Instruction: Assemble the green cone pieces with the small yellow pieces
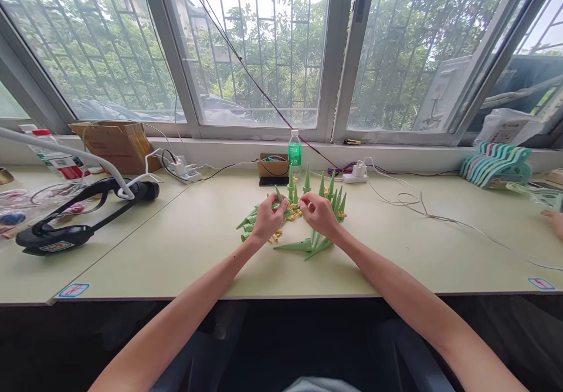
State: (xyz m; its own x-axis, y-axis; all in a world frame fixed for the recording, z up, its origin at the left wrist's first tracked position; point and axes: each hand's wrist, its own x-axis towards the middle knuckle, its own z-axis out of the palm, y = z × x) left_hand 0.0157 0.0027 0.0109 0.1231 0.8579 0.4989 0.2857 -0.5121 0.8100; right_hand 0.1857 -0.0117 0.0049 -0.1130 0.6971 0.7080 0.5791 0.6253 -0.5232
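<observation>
My left hand [268,217] pinching green cone [278,193]; right hand [320,213] curled, can't tell what fingertips hold. From hands: upright cones [307,182] at 12 o'clock, yellow pegs [276,237] at 7.

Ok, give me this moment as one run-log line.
left hand: pinching green cone | right hand: curled, grasp unclear | nearby: upright green cones, lying green cones, yellow pieces | behind: bottle

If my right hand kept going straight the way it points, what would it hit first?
Your right hand would probably meet an upright green cone first, though depth is unclear here.
</observation>
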